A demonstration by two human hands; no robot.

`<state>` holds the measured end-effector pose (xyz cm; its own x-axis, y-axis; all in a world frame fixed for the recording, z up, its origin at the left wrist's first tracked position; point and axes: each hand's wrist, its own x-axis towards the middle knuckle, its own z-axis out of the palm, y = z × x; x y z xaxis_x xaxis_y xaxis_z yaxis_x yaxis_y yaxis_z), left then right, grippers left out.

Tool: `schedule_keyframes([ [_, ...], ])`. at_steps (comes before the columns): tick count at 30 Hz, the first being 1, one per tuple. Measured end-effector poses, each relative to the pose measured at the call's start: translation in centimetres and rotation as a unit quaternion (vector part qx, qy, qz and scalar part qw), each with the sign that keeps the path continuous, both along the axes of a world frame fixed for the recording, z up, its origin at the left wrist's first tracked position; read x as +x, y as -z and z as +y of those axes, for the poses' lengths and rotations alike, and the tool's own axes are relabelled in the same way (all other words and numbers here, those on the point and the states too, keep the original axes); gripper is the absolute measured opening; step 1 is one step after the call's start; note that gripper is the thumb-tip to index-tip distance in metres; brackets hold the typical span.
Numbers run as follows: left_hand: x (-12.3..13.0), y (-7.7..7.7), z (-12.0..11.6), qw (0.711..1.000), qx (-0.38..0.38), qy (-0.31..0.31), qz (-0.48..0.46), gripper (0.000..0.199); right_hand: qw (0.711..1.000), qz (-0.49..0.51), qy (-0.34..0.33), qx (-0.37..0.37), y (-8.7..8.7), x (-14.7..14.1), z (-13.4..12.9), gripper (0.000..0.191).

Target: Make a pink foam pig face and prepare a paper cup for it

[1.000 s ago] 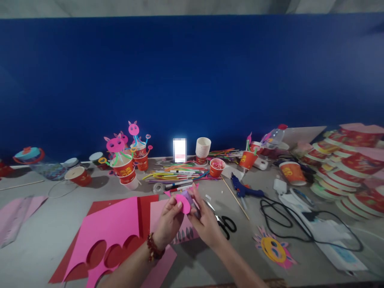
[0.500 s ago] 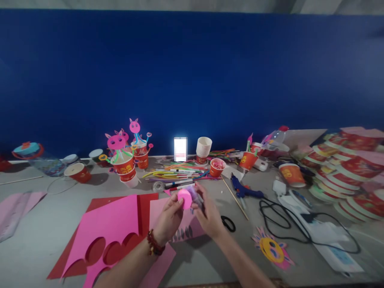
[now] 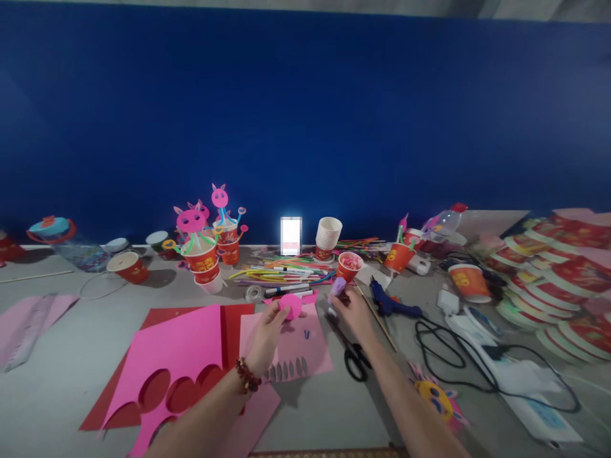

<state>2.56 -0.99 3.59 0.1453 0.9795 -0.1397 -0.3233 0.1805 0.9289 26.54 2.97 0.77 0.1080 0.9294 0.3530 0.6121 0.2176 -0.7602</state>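
Observation:
My left hand (image 3: 267, 334) pinches a bright pink paper disc (image 3: 290, 306) by its lower left edge, above a light pink sheet (image 3: 284, 340) with a row of leaf-shaped holes. Closed around a short purple tube, which looks like a glue stick (image 3: 338, 287), is my right hand (image 3: 356, 312), to the right of that sheet. Black-handled scissors (image 3: 357, 362) lie under and beside the right wrist. Two small blue slips (image 3: 307, 334) rest on the light pink sheet.
Bright pink card (image 3: 181, 343) with round cutouts overlaps red card at left. Pig-faced cups (image 3: 201, 257), pipe cleaners (image 3: 281, 273) and a cup of pink pieces (image 3: 350, 264) stand behind. At right are a blue glue gun (image 3: 394, 302), a black cable (image 3: 453, 375) and stacked red cups (image 3: 568, 273).
My hands have moved apart. The right hand has gone right with the purple tube, while the left keeps the pink disc. More of the light pink sheet and scissors now shows.

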Motion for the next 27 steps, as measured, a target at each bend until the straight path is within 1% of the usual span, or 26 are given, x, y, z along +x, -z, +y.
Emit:
schedule_keyframes([
  [5, 0.3, -0.1, -0.1, 1.000, 0.005, -0.001, 0.002, 0.031, 1.000, -0.018, 0.001, -0.026, 0.4, 0.0, 0.0, 0.029],
  [9, 0.3, -0.2, -0.2, 1.000, 0.016, 0.002, 0.000, 0.030, 0.999, -0.015, 0.023, -0.032, 0.2, 0.5, -0.6, 0.045],
  [11, 0.3, -0.3, -0.3, 1.000, 0.013, 0.002, -0.001, 0.030, 0.998, -0.028, 0.057, -0.023, -0.2, 0.5, -1.7, 0.049],
  [13, 0.3, -0.2, -0.3, 1.000, 0.009, -0.002, 0.003, 0.030, 0.993, -0.056, 0.103, 0.000, -0.9, 0.2, -3.2, 0.043],
  [14, 0.3, -0.1, -0.3, 1.000, 0.010, -0.004, 0.006, 0.030, 0.991, -0.061, 0.117, 0.011, -1.3, -0.3, -4.0, 0.039],
  [15, 0.4, 0.0, -0.3, 1.000, 0.012, -0.004, 0.009, 0.031, 0.992, -0.052, 0.114, 0.018, -1.7, -0.9, -4.8, 0.035],
  [16, 0.4, 0.2, -0.3, 1.000, 0.013, -0.003, 0.010, 0.031, 0.995, -0.028, 0.091, 0.016, -2.1, -1.6, -5.6, 0.032],
  [18, 0.6, 0.3, -0.3, 1.000, 0.011, 0.006, -0.011, 0.030, 0.999, 0.045, 0.011, 0.004, -3.1, -3.2, -6.7, 0.024],
  [20, 0.7, 0.2, -0.3, 0.999, 0.007, 0.016, -0.043, 0.029, 0.994, 0.092, -0.061, -0.008, -3.9, -4.8, -7.2, 0.018],
  [21, 0.8, 0.1, -0.3, 0.998, 0.006, 0.019, -0.059, 0.029, 0.991, 0.106, -0.084, -0.013, -4.2, -5.4, -7.2, 0.017],
  [24, 0.9, -0.5, -0.2, 0.993, -0.005, 0.032, -0.117, 0.034, 0.983, 0.140, -0.115, -0.029, -4.8, -6.5, -6.8, 0.014],
  [27, 1.0, -0.9, -0.3, 0.984, -0.018, 0.047, -0.170, 0.038, 0.973, 0.183, -0.132, -0.053, -4.7, -6.9, -6.3, 0.012],
])
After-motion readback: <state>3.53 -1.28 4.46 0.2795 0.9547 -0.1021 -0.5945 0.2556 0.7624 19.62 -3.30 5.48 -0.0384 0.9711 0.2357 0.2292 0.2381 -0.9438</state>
